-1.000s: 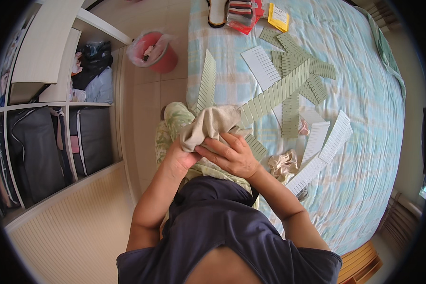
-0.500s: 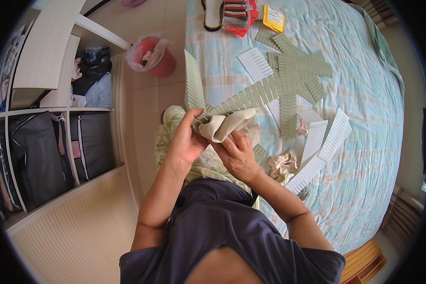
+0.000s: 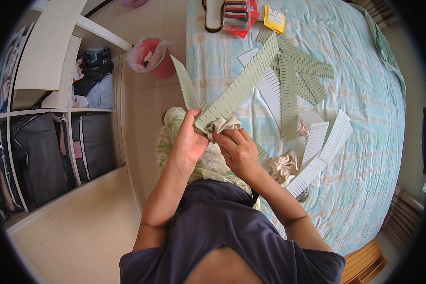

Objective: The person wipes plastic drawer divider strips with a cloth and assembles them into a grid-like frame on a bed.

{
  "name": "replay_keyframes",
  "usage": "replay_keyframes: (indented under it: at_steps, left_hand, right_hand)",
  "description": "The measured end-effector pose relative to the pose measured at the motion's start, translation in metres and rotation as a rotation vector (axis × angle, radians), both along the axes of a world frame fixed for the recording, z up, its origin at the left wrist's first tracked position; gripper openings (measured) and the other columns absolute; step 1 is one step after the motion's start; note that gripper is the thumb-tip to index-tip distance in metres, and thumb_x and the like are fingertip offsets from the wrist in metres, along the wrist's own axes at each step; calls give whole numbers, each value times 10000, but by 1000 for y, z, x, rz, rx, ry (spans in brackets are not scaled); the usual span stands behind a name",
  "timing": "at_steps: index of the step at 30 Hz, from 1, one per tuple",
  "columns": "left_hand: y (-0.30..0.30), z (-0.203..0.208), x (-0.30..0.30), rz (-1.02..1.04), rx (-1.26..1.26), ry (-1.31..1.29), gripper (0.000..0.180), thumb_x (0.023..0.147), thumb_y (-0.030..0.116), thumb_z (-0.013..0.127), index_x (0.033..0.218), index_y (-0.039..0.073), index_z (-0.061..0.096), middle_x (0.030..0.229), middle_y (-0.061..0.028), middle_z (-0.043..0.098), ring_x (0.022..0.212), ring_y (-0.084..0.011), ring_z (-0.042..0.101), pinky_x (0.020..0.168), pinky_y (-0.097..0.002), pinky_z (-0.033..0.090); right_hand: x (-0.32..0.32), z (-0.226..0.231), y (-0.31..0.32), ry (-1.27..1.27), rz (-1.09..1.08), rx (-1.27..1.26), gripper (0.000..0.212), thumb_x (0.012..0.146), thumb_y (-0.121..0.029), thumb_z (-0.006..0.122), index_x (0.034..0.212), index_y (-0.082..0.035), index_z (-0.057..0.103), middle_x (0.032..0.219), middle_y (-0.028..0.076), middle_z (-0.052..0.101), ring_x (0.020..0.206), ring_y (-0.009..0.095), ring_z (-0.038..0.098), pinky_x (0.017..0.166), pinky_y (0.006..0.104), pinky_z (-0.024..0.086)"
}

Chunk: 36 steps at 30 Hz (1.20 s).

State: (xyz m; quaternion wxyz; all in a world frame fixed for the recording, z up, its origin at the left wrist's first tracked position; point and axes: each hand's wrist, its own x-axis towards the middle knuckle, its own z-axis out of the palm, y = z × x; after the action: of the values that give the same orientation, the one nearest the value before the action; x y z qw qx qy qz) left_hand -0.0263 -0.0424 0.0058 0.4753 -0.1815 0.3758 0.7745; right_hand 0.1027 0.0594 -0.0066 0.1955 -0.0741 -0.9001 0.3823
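Note:
My left hand (image 3: 190,138) is closed round the lower ends of green slotted divider strips, its thumb on top. One long green strip (image 3: 244,78) slants up and right from that grip over the bed; a second green strip (image 3: 184,83) rises to the upper left. Bunched beige cloth (image 3: 226,124) sits against the strips' joined ends. The fingers of my right hand (image 3: 240,150) are curled on this cloth, pinching it next to my left fingers. Exactly how the cloth lies among the strips is hidden by my hands.
On the bed (image 3: 364,142) lie more green strips (image 3: 288,94), white slotted strips (image 3: 312,170) and a crumpled beige cloth (image 3: 283,166). Packaged socks (image 3: 236,14), a yellow packet (image 3: 274,20) and an insole (image 3: 213,15) are farther off. Left stand a lined red bin (image 3: 162,66) and open shelves (image 3: 71,110).
The beige cloth has gone from a loose open fold to a tighter bunch under my right fingers. The long green strip has swung upward to a steeper slant; the left strip leans farther left.

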Motion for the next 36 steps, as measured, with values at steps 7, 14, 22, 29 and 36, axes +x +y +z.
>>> replay_keyframes:
  at_steps: [7, 14, 22, 29, 36]
  left_hand:
    - [5, 9, 5, 38, 25, -15, 307, 923, 301, 497, 1034, 36, 607, 992, -68, 658, 918, -187, 630, 830, -322, 506]
    - [7, 8, 3, 61, 34, 36, 332, 960, 308, 412, 1067, 44, 582, 1059, -76, 635, 992, -196, 601, 877, -347, 489]
    - [13, 25, 6, 52, -100, 56, 373, 954, 357, 437, 1088, 39, 580, 1034, -76, 643, 950, -188, 621, 846, -342, 504]
    - [13, 15, 13, 70, -64, 105, 398, 957, 386, 412, 1057, 41, 583, 985, -63, 647, 902, -180, 625, 815, -344, 508]
    - [3, 1, 16, 56, -16, 17, 356, 958, 331, 422, 1096, 42, 577, 1036, -79, 650, 946, -191, 620, 852, -336, 495]
  right_hand:
    - [-22, 44, 8, 161, -128, -158, 311, 748, -57, 691, 1052, -117, 672, 912, 66, 622, 795, 265, 607, 675, 358, 510]
    - [-11, 17, 5, -90, -96, 38, 261, 744, -55, 703, 1000, -106, 693, 874, 76, 628, 815, 251, 630, 634, 360, 513]
    - [-40, 42, -3, 143, -138, -159, 196, 773, -71, 702, 968, -91, 688, 845, 78, 643, 727, 257, 625, 612, 347, 500]
    - [-23, 31, -3, -23, -165, -191, 151, 786, -72, 688, 936, -62, 675, 823, 80, 643, 717, 258, 623, 607, 348, 496]
    - [-19, 15, 3, 122, -117, -22, 238, 742, -27, 717, 970, -92, 691, 886, 65, 641, 756, 252, 615, 642, 336, 502]
